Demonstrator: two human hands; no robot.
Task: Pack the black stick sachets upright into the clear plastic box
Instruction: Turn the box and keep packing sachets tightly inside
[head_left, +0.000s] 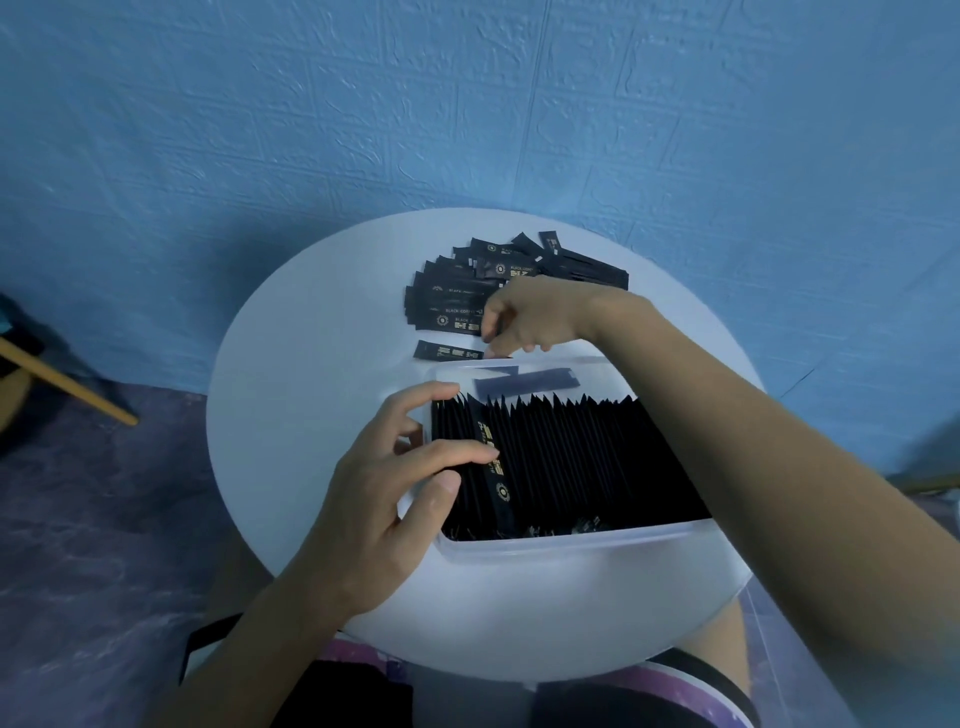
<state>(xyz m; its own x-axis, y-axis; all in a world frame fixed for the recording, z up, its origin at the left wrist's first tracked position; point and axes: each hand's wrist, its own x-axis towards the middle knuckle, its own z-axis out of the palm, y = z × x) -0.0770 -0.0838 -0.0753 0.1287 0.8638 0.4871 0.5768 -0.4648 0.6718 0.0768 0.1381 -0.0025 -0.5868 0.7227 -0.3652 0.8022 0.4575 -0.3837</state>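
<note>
A blue textured wall (467, 104) stands behind a round white desk (291, 364). The clear box (571, 540) sits on the near half of the desk, slightly right of centre. A row (571, 457) of black sachets stands upright in the box, filling it from left to right (one printed sachet near the left end leans). A loose pile (467, 291) of sachets lies flat on the far part of the desk, beyond the box.

The left hand (384, 493) is at the box's left end, with its fingers extended and resting on the row; it grips nothing. The right hand (535, 312) hovers over the pile's near edge with its fingers curled, pinching a held sachet (497, 330) seen edge-on. A single sachet (449, 351) lies flat between the pile and the box.
</note>
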